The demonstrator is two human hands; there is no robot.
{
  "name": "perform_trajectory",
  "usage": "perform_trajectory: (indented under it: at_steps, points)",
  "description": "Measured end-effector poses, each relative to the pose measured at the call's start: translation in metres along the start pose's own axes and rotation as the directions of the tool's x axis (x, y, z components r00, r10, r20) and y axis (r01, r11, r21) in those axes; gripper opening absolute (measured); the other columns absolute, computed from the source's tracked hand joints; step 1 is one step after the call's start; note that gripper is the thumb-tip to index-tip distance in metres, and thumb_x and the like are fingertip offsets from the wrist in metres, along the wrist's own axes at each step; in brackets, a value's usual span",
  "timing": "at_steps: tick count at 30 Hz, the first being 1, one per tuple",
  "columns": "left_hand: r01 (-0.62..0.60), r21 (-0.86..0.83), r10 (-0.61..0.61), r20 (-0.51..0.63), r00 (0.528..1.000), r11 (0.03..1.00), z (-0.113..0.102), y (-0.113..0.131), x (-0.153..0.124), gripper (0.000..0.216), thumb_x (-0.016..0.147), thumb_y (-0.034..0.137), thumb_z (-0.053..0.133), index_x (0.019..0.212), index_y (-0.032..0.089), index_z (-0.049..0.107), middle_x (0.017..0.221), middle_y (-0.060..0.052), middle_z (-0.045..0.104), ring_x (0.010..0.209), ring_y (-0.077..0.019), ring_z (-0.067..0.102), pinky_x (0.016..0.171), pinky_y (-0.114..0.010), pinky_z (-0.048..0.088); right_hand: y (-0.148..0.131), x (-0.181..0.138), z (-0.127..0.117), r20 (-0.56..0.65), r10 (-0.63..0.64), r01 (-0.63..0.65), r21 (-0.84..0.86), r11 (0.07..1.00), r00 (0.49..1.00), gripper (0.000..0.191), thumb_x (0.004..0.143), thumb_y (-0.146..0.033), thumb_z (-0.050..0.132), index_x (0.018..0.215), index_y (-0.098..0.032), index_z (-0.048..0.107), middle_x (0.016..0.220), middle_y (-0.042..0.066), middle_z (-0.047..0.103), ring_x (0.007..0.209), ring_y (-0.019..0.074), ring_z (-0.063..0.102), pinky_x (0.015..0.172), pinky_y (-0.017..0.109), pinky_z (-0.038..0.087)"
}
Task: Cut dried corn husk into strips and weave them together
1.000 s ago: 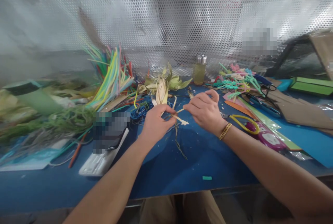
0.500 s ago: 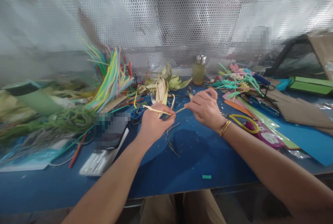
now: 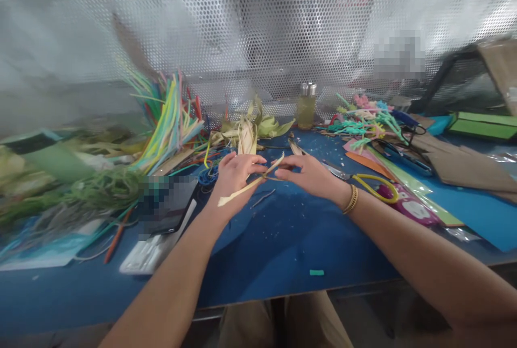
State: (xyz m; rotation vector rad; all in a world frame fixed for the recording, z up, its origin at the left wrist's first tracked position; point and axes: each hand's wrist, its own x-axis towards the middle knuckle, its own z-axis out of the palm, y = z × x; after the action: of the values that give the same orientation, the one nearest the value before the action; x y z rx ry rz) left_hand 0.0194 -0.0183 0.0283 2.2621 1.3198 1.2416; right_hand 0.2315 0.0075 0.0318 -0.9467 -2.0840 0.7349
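Note:
My left hand (image 3: 234,178) and my right hand (image 3: 309,174) meet over the blue table (image 3: 283,240), fingertips almost touching. Both pinch a pale dried husk strip (image 3: 242,189), which slants from the fingers down to the left across my left palm. A thin dark strand shows between the fingertips. A gold bracelet (image 3: 350,199) sits on my right wrist. Just behind the hands lies a pile of corn husks (image 3: 250,131).
Coloured strips (image 3: 169,122) fan up at the left beside green fibres (image 3: 92,189). A phone (image 3: 165,205) lies on a white keyboard (image 3: 147,251). Yellow-handled scissors (image 3: 369,183), pipe cleaners (image 3: 363,122), a glass jar (image 3: 306,105) and brown paper (image 3: 464,167) lie to the right. A perforated metal screen (image 3: 283,41) stands behind.
Both hands have moved closer together and a little farther from me. The husk strip has turned, its long end now pointing down-left. The dark strand that hung below the hands is no longer hanging.

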Motion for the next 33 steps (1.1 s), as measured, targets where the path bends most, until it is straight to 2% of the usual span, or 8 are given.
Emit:
perform_trajectory:
  at_steps: [3, 6, 10, 13, 19, 24, 29, 33]
  points:
    - [-0.094, 0.06, 0.091, 0.054, 0.994, 0.994, 0.0, 0.0, -0.001, 0.035, 0.08, 0.025, 0.068, 0.114, 0.03, 0.062, 0.093, -0.003, 0.076, 0.121, -0.0263, 0.053, 0.112, -0.047, 0.011, 0.002, 0.0, -0.003, 0.033, 0.048, -0.054, 0.217, 0.975, 0.998, 0.019, 0.082, -0.034, 0.066, 0.097, -0.026, 0.074, 0.1, 0.002, 0.074, 0.088, 0.0177, 0.065, 0.077, 0.032, 0.048]
    - [-0.13, 0.058, 0.127, 0.058, 0.99, 0.99, -0.001, 0.001, -0.001, 0.042, 0.081, 0.026, 0.069, 0.122, 0.031, 0.06, 0.103, -0.004, 0.073, 0.124, -0.0263, 0.05, 0.112, -0.046, 0.016, 0.002, 0.001, -0.004, 0.028, 0.051, -0.057, 0.292, 0.955, 0.998, 0.017, 0.078, -0.034, 0.07, 0.09, -0.024, 0.074, 0.091, 0.002, 0.075, 0.083, 0.0174, 0.066, 0.077, 0.033, 0.049]
    - [-0.043, 0.02, 0.046, -0.204, 0.978, 0.999, 0.002, 0.001, 0.0, 0.057, 0.069, 0.033, 0.08, 0.122, 0.028, 0.059, 0.132, -0.008, 0.057, 0.125, -0.0287, 0.046, 0.108, -0.041, 0.029, 0.0, 0.003, 0.002, -0.162, 0.14, -0.061, 0.417, 0.907, 0.977, 0.013, 0.078, -0.035, 0.07, 0.08, -0.022, 0.069, 0.079, 0.002, 0.074, 0.077, 0.0165, 0.067, 0.076, 0.033, 0.051]
    - [0.095, -0.104, -0.122, -0.299, 0.947, 0.99, 0.009, -0.003, -0.002, 0.05, 0.068, 0.036, 0.08, 0.112, 0.024, 0.06, 0.122, -0.009, 0.059, 0.117, -0.0266, 0.052, 0.102, -0.038, 0.035, 0.0, 0.004, 0.007, -0.26, 0.202, -0.067, 0.448, 0.891, 0.944, 0.016, 0.079, -0.035, 0.068, 0.072, -0.021, 0.063, 0.073, 0.002, 0.072, 0.07, 0.0152, 0.065, 0.074, 0.033, 0.051]
    - [0.322, -0.613, -0.402, 0.007, 0.916, 0.722, 0.025, -0.001, -0.004, 0.039, 0.069, 0.029, 0.078, 0.099, 0.019, 0.056, 0.086, -0.001, 0.065, 0.083, -0.0159, 0.062, 0.078, -0.029, 0.047, -0.001, 0.003, 0.016, -0.327, 0.242, -0.085, 0.429, 0.9, 0.913, 0.021, 0.08, -0.038, 0.066, 0.07, -0.021, 0.06, 0.07, 0.002, 0.071, 0.066, 0.0146, 0.064, 0.069, 0.031, 0.049]
    - [0.378, -0.737, -0.363, 0.192, 0.912, 0.56, 0.026, 0.008, -0.008, 0.047, 0.068, 0.022, 0.08, 0.108, 0.022, 0.055, 0.095, -0.002, 0.069, 0.092, -0.0165, 0.064, 0.081, -0.03, 0.047, -0.005, -0.002, 0.021, -0.483, 0.178, -0.091, 0.198, 0.976, 0.858, 0.029, 0.083, -0.041, 0.063, 0.064, -0.02, 0.057, 0.062, 0.001, 0.067, 0.057, 0.0126, 0.058, 0.059, 0.027, 0.043]
    - [0.421, -0.763, -0.413, 0.222, 0.883, 0.491, 0.028, 0.006, -0.008, 0.034, 0.07, 0.026, 0.079, 0.099, 0.019, 0.062, 0.08, -0.001, 0.07, 0.079, -0.0138, 0.064, 0.064, -0.022, 0.044, -0.007, -0.005, 0.027, -0.428, 0.113, -0.058, 0.139, 0.989, 0.897, 0.037, 0.084, -0.042, 0.063, 0.056, -0.019, 0.054, 0.058, 0.0, 0.062, 0.055, 0.011, 0.055, 0.059, 0.026, 0.041]
    - [0.459, -0.798, -0.405, 0.299, 0.864, 0.39, 0.026, 0.004, -0.007, 0.029, 0.075, 0.025, 0.076, 0.101, 0.016, 0.067, 0.082, -0.003, 0.072, 0.077, -0.0119, 0.065, 0.067, -0.021, 0.047, -0.006, -0.004, 0.025, -0.436, 0.081, -0.029, 0.123, 0.992, 0.896, 0.036, 0.085, -0.041, 0.063, 0.058, -0.019, 0.055, 0.06, 0.0, 0.062, 0.056, 0.01, 0.052, 0.058, 0.025, 0.04]
